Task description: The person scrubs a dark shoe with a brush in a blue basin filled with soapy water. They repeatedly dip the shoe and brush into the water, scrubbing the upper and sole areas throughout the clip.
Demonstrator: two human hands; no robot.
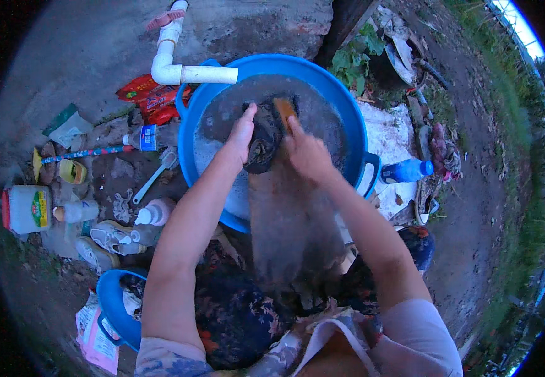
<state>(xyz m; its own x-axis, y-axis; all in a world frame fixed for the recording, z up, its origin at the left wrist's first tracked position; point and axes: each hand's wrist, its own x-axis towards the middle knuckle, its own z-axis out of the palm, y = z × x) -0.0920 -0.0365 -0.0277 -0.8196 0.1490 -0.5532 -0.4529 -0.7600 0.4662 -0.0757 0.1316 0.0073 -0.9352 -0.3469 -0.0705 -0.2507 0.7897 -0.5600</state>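
Note:
A big blue tub (358, 119) of murky, foamy water stands in front of me. My left hand (242, 135) is closed on the side of a dark, wet shoe (261, 143), its opening facing me. My right hand (309, 156) grips a wooden scrub brush (285, 113), which touches or lies close to the shoe's far right side; its bristles are mostly hidden. Below both hands, a worn brown board (285, 220) slopes from the tub toward my lap.
A white pipe (206, 75) juts over the tub's far left rim. To the left lie a long-handled brush (153, 179), several bottles, pale sneakers (114, 237) and a smaller blue basin (112, 301). At right, a blue bottle (404, 171) lies on a white sheet (388, 129).

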